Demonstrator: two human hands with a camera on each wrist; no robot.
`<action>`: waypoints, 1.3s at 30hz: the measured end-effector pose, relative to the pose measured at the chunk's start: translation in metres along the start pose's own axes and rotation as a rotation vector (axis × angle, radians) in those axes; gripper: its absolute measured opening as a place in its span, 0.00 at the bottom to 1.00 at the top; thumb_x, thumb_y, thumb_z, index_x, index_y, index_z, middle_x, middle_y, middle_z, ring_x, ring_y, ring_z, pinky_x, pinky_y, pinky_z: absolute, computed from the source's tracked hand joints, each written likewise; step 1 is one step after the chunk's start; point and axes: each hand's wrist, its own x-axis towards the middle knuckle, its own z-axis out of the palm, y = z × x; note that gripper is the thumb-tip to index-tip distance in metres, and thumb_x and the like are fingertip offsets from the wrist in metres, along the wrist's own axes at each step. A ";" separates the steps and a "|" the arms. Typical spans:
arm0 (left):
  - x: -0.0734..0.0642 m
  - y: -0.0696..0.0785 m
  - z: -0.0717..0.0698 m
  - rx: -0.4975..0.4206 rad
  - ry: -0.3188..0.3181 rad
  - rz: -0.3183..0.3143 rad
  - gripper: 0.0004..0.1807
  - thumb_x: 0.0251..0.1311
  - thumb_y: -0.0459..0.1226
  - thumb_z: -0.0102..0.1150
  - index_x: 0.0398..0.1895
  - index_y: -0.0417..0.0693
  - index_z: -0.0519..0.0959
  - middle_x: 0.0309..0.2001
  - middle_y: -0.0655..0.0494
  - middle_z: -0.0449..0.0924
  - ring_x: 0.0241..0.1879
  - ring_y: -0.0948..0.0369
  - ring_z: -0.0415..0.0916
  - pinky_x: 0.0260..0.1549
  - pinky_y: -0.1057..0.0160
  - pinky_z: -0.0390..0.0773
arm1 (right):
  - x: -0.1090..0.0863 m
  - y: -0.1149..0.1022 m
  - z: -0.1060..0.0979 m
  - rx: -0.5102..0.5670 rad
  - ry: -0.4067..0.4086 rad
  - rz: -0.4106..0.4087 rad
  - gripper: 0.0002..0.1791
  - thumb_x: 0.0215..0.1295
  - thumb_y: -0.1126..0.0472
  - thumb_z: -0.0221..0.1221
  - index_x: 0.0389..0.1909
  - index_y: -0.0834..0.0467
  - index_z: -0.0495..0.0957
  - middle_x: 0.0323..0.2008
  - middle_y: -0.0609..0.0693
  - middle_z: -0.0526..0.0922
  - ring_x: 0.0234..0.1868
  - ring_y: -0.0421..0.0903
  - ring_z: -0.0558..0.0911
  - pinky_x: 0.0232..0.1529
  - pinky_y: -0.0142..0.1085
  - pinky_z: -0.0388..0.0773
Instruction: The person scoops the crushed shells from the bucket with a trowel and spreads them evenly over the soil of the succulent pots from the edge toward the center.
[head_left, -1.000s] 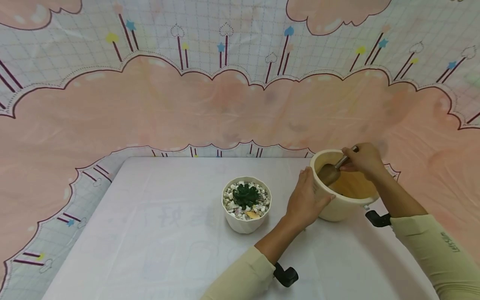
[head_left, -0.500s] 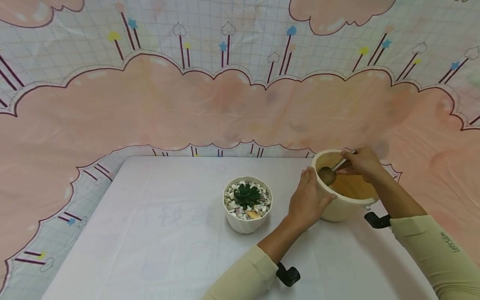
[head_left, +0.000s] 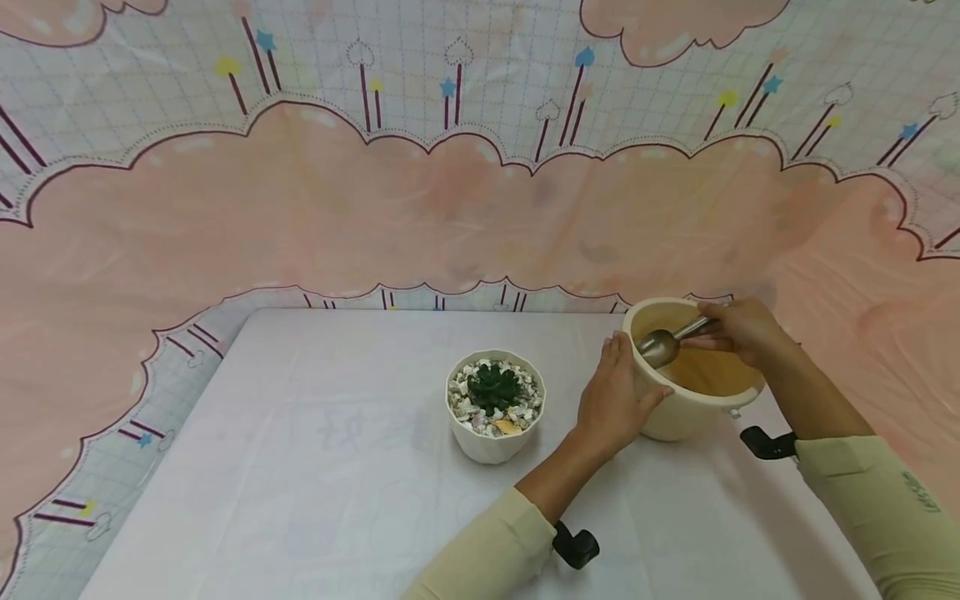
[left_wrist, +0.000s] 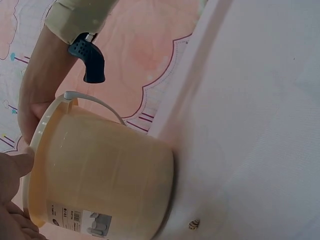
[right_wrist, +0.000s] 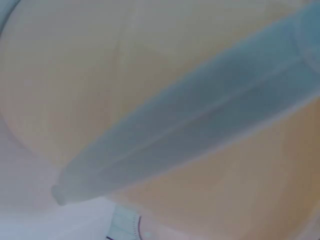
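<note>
A cream plastic bucket [head_left: 678, 421] stands at the right end of the white table. My left hand [head_left: 615, 400] grips its left side near the rim, the thumb on the near wall; in the left wrist view the bucket [left_wrist: 110, 165] shows a printed label. My right hand [head_left: 746, 329] reaches over the far right of the rim and holds a metal scoop [head_left: 660, 348] by its handle, the bowl inside the bucket close to the left inner wall. In the right wrist view the bucket's bail handle [right_wrist: 190, 120] crosses close in front, hiding the right hand.
Left of the bucket stands a white pot [head_left: 489, 448] with a green succulent [head_left: 492, 387] among pale pebbles and shells. A small striped shell [left_wrist: 194, 224] lies on the tabletop [left_wrist: 255, 150] beside the bucket. A pink-patterned cloth [head_left: 450, 217] hangs behind the table.
My right hand has shifted slightly to the right and the scoop's bowl has turned, its surface now looking shinier. The left hand keeps its hold and the bucket stays in place.
</note>
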 end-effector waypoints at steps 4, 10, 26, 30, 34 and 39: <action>0.000 0.000 0.000 -0.014 0.001 -0.002 0.52 0.67 0.54 0.70 0.84 0.42 0.55 0.81 0.49 0.57 0.80 0.57 0.53 0.69 0.60 0.69 | -0.003 0.001 -0.005 0.133 -0.021 0.049 0.18 0.85 0.63 0.47 0.37 0.66 0.82 0.30 0.61 0.88 0.31 0.53 0.91 0.39 0.39 0.87; 0.001 -0.001 0.001 -0.013 0.006 0.011 0.52 0.67 0.54 0.70 0.84 0.41 0.55 0.81 0.48 0.57 0.80 0.56 0.54 0.68 0.59 0.70 | -0.006 0.000 -0.014 0.254 -0.004 0.124 0.23 0.86 0.62 0.46 0.33 0.65 0.84 0.30 0.63 0.88 0.32 0.54 0.91 0.40 0.39 0.87; 0.003 -0.002 0.001 -0.046 0.006 0.020 0.52 0.67 0.52 0.71 0.84 0.40 0.54 0.82 0.47 0.56 0.80 0.55 0.53 0.71 0.60 0.66 | -0.008 -0.004 -0.031 0.462 -0.044 0.177 0.25 0.86 0.62 0.43 0.33 0.69 0.83 0.31 0.66 0.88 0.34 0.58 0.91 0.42 0.40 0.86; 0.003 -0.003 0.002 -0.064 0.013 0.028 0.52 0.67 0.52 0.71 0.84 0.39 0.54 0.82 0.47 0.56 0.80 0.54 0.53 0.71 0.59 0.65 | -0.010 -0.005 -0.034 0.494 -0.029 0.198 0.24 0.86 0.62 0.44 0.33 0.68 0.83 0.32 0.66 0.88 0.35 0.58 0.91 0.44 0.40 0.86; 0.003 -0.003 0.003 -0.080 0.010 0.023 0.52 0.67 0.52 0.71 0.84 0.40 0.54 0.82 0.47 0.55 0.81 0.55 0.52 0.72 0.59 0.64 | -0.009 -0.003 -0.039 0.555 -0.031 0.215 0.23 0.86 0.63 0.44 0.34 0.68 0.83 0.34 0.67 0.88 0.36 0.60 0.91 0.45 0.41 0.86; 0.002 -0.004 0.003 -0.084 0.004 0.019 0.52 0.67 0.52 0.71 0.84 0.41 0.54 0.82 0.49 0.54 0.81 0.57 0.50 0.72 0.60 0.63 | -0.007 0.000 -0.046 0.612 -0.057 0.214 0.25 0.86 0.63 0.41 0.34 0.68 0.83 0.35 0.69 0.87 0.37 0.61 0.91 0.47 0.42 0.85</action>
